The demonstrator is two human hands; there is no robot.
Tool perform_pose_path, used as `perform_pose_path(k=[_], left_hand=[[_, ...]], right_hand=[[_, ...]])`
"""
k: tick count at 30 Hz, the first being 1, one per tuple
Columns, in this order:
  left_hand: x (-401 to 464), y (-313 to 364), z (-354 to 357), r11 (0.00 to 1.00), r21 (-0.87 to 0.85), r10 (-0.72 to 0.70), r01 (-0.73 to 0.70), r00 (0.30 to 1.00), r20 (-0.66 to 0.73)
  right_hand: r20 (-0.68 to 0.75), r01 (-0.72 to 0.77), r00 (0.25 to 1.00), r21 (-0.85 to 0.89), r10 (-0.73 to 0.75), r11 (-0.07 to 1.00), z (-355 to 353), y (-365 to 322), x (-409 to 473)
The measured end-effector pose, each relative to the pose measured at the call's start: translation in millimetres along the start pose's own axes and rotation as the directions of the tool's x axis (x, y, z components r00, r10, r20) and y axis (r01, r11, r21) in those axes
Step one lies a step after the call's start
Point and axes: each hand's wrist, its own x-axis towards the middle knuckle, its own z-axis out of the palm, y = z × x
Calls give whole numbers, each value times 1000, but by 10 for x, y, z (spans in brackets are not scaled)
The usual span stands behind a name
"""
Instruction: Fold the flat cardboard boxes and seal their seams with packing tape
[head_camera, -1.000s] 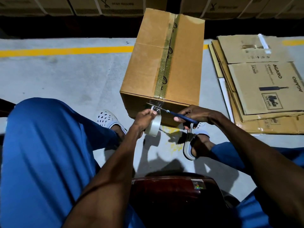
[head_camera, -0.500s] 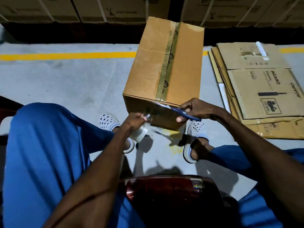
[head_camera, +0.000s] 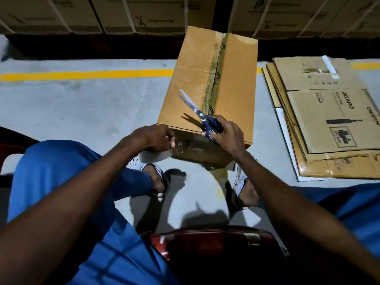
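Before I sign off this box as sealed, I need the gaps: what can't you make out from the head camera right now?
- Tape roll: mostly covered by the left hand, so the tape left on it can't be judged.
- Tape end on the near side of the cardboard box: shadowed and blurred; whether it lies flat is unclear.
- Scissors: handles covered by the right hand.
- Box underside and far side: out of sight.

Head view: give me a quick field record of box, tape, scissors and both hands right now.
box: folded cardboard box upright on floor, top seam taped
tape roll: at box's near face, in left hand
scissors: blades open, lying on box top
right hand: grip on scissor handles
flat boxes: stack on floor, right of box
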Motion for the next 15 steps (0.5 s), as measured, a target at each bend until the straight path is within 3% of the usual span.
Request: perform_pose_path(k=[8, 11, 15], left_hand=[[-87, 256, 112, 993, -62, 114, -105, 979, 170], [-61, 289, 138, 987, -110, 140, -120, 971, 194], [-32, 328, 128, 984, -137, 140, -115, 973, 184]], right_hand=[[-113, 178, 974, -161, -197, 971, 18, -39, -63], [-87, 240, 961, -218, -263, 946, 0, -10, -54], [-24, 206, 975, -284, -222, 936, 40, 29, -51]])
